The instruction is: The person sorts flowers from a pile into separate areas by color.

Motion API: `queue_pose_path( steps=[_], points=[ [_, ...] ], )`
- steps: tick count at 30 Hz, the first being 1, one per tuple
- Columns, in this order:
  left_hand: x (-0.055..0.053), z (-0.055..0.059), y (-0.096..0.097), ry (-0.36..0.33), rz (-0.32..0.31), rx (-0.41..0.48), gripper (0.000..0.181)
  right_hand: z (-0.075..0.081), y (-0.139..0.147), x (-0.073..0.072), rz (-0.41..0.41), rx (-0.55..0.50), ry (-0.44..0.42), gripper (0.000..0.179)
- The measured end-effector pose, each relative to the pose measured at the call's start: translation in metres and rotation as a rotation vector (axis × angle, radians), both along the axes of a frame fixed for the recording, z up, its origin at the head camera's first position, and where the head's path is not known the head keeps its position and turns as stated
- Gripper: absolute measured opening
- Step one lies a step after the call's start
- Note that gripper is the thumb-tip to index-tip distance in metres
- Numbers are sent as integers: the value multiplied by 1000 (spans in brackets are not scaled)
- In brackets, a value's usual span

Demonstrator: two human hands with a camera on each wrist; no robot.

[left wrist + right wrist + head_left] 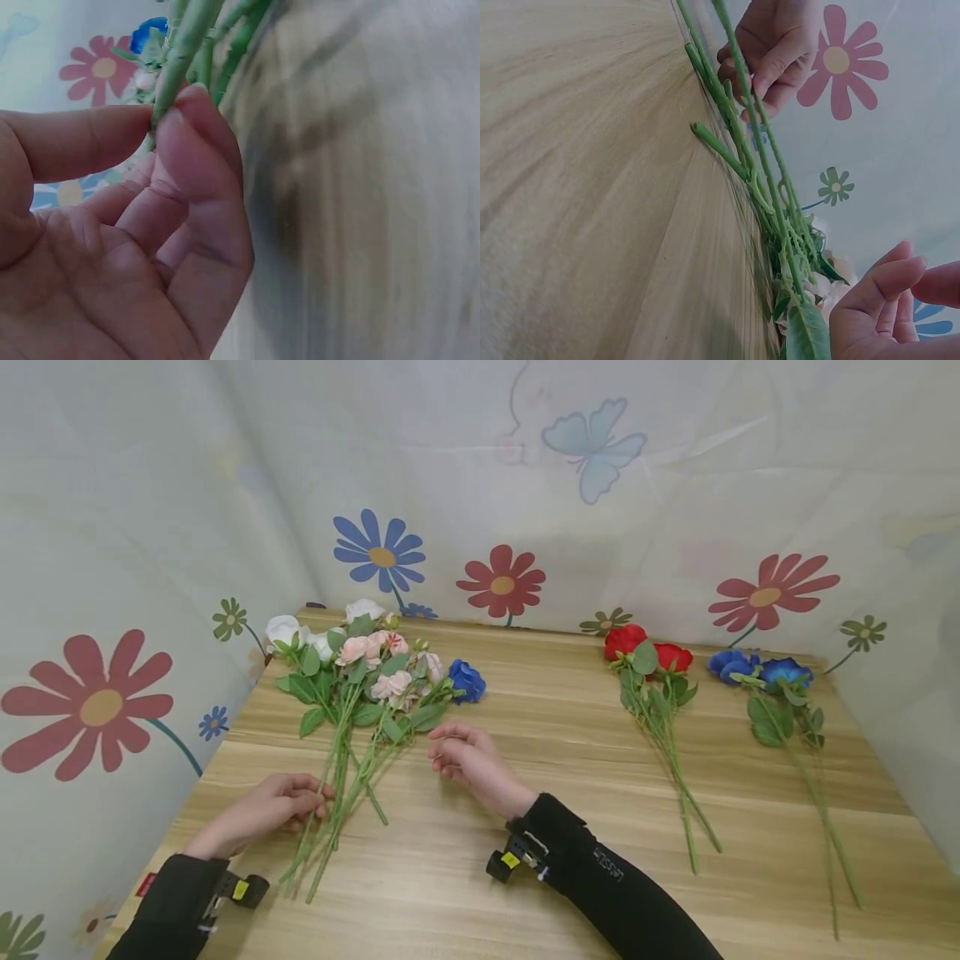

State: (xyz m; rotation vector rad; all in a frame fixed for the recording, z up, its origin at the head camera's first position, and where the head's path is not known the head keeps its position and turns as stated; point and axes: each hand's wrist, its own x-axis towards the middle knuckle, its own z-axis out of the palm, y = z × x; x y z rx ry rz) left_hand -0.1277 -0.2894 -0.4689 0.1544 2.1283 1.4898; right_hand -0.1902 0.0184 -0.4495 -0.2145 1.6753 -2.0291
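On the left of the table, in the head view, lies a bunch of long-stemmed flowers: white roses (283, 631), pink flowers (360, 649) and one blue rose (468, 681). Their green stems cross and point toward me. My left hand (273, 806) pinches a flower stem (186, 56) between thumb and fingertips, low on the bunch; which bloom it belongs to I cannot tell. To the right of the bunch, my right hand (480, 768) hovers just below the blue rose, fingers loosely bent around nothing. In the right wrist view its thumb and forefinger come close together.
Two red roses (626, 641) with crossed stems lie right of centre on the wooden table (555, 710). Further right are blue roses (784, 672) with long stems. A flower-printed curtain (465, 468) hangs behind the table and along its sides.
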Motion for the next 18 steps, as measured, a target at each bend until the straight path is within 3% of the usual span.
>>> queue_pose_path(
  steps=[8, 18],
  points=[
    [4, 8, 0, 12, 92, 75, 47, 1, 2, 0, 4, -3, -6, 32],
    [2, 12, 5, 174, 175, -5, 43, -2, 5, 0, 7, -12, 0, 33]
  ],
)
